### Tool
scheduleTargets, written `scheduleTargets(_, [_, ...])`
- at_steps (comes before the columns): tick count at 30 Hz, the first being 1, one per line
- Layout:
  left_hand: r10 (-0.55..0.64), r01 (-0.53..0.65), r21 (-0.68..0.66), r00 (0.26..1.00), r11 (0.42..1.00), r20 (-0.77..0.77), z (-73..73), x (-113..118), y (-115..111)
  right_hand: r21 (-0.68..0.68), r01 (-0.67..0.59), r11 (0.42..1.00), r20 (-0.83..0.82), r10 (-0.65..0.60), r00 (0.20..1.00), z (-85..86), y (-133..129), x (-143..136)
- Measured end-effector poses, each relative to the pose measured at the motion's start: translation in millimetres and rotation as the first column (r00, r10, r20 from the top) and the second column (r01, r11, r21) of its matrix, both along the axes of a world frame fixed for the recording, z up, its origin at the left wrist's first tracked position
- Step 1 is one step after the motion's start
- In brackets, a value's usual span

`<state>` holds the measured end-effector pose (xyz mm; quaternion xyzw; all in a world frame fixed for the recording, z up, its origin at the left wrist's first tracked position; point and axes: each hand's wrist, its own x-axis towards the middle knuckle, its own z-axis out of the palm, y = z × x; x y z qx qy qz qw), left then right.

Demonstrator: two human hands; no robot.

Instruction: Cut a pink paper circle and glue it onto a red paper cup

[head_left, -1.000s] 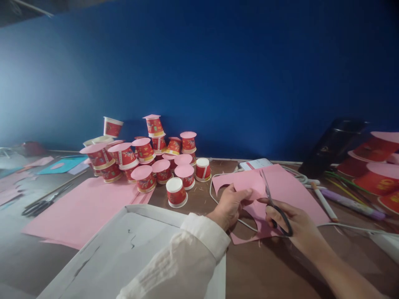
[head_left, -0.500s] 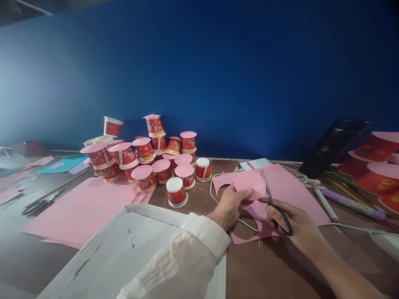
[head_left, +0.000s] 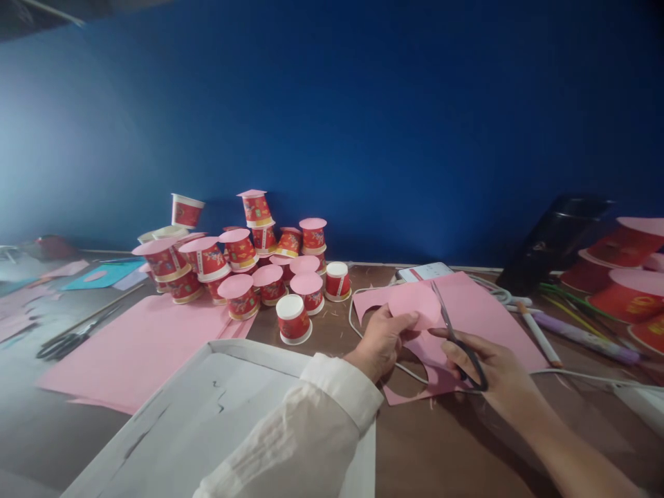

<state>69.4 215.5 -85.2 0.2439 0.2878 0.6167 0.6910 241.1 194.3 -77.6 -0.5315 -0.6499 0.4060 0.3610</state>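
Note:
My left hand (head_left: 381, 342) pinches a rounded piece of pink paper (head_left: 415, 304) between thumb and fingers. Black-handled scissors (head_left: 461, 346) are in my right hand (head_left: 490, 370), with fingers in the loops. Their blades point up and away, against the right edge of the pink piece. Beneath both hands lies a larger pink sheet (head_left: 482, 311) with curved cut-outs along its near left part. Whether the held piece is wholly separate from other paper I cannot tell.
Red paper cups (head_left: 238, 297), many topped with pink discs, stand left of my hands. A white box lid (head_left: 171, 415), stacked pink sheets (head_left: 140, 339), a phone (head_left: 425, 272), a white marker (head_left: 539, 335), a cable (head_left: 570, 377) and a black bottle (head_left: 555, 242) surround the work.
The scissor blades have tilted slightly left along the edge of the pink piece. My left hand keeps its grip almost in place.

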Motion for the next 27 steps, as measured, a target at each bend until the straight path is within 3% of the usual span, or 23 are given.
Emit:
scheduleTargets(15, [0.013,-0.013,-0.027,1.000,1.000,0.001,-0.4,-1.0,0.7,0.001,0.072,0.997,0.044,-0.072,0.996,0.7,-0.1,-1.0])
scheduleTargets(19, [0.056,-0.055,-0.051,0.998,0.997,0.028,-3.2,-1.6,2.9,-0.011,0.092,0.996,0.055,-0.092,0.994,-1.8,1.4,-0.8])
scheduleTargets(23, [0.100,-0.096,-0.063,0.993,0.993,0.061,-5.7,-1.7,6.6,0.063,0.066,0.996,0.105,-0.073,0.992,-5.0,3.5,-1.1])
scheduleTargets(27, [0.167,-0.151,-0.151,0.981,0.977,0.101,-6.1,-2.6,9.3,0.035,0.043,0.998,0.150,-0.047,0.988,-8.4,4.6,-1.9])
